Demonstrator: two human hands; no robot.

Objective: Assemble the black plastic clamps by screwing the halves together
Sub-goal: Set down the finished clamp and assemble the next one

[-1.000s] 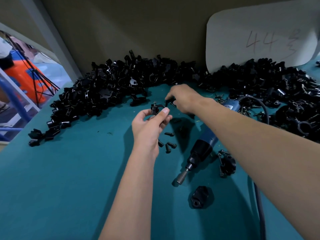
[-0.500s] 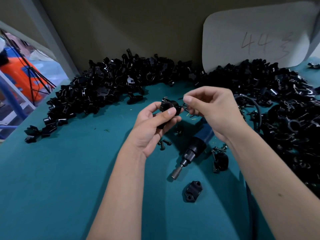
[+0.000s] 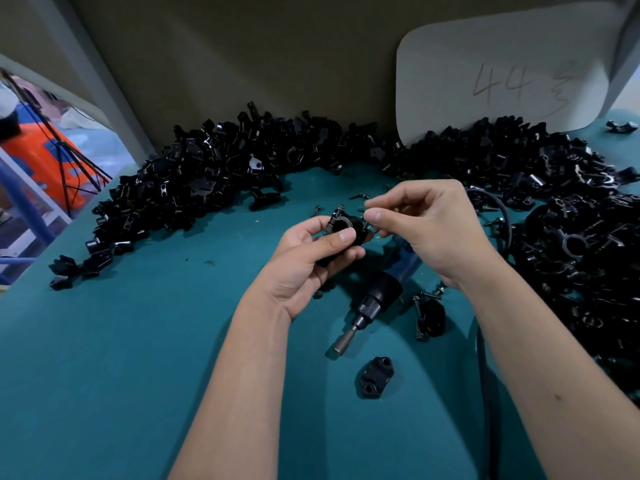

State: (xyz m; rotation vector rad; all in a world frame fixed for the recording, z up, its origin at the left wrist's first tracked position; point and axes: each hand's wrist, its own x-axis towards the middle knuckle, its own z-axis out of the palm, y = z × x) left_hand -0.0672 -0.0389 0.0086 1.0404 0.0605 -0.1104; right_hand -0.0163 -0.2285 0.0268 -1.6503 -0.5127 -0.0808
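My left hand (image 3: 308,258) grips the clamp (image 3: 346,227), held above the surface, bore facing up toward camera. Right hand (image 3: 426,230) is just right of the clamp, thumb and forefinger pinched, likely on a screw; too small to confirm. Screwdriver (image 3: 375,299) lies just below the clamp, tip toward me. Versus half a second ago: right hand closer in, clamp about where it was.

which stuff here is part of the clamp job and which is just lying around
In use: clamp held by left hand; right hand pinching at it; screwdriver; loose clamp half; parts pile.
Lying about: white card; orange object.
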